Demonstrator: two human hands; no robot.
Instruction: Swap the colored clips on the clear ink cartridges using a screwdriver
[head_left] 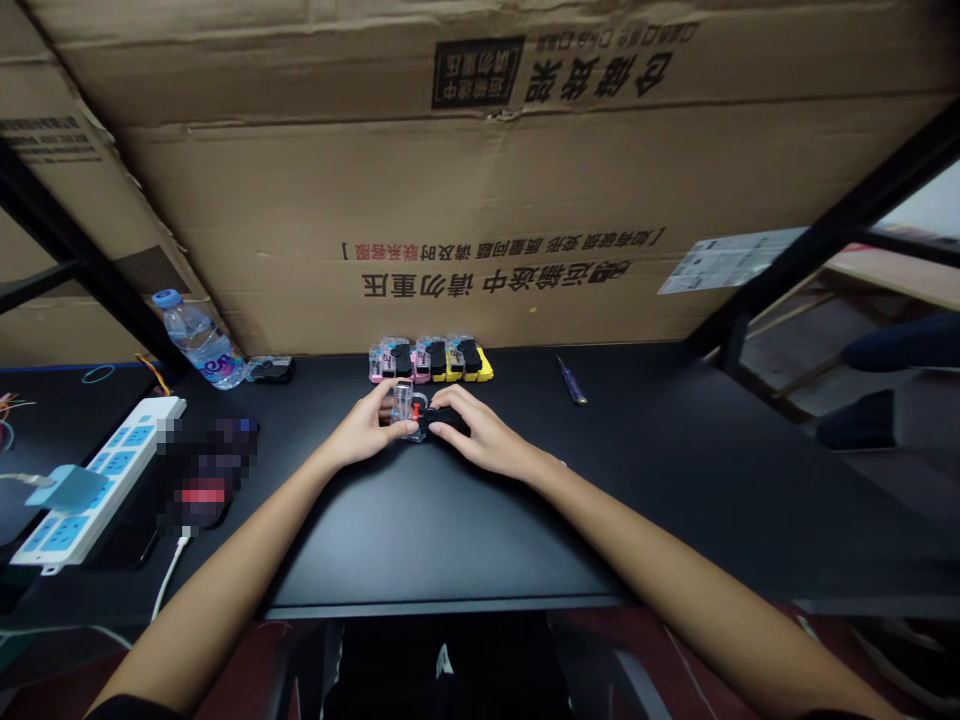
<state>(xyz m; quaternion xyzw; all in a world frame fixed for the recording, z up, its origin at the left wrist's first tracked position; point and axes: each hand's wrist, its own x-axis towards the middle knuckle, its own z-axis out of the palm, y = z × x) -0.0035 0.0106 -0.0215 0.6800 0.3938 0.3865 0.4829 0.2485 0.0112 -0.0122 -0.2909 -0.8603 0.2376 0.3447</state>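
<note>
Both my hands meet over the desk in front of me. My left hand (365, 428) is closed around a small clear plastic case (403, 400), and a red piece (416, 411) shows inside or at its edge. Between the thumb and fingers of my right hand (484, 432) is a black plastic part (452, 421), held right against the case's right side. Whether the two pieces are joined I cannot tell. Just behind my hands stands a row of similar clear cases with black parts, some with pink bases (390, 360) and some with yellow (469, 360).
A screwdriver (572, 382) lies to the right on the black desk (480, 540). At left are another clear-and-black case (270, 370), a water bottle (199, 340), a white power strip (105, 480) and a blurred phone (214, 470) on a cable. Cardboard (480, 190) walls the back.
</note>
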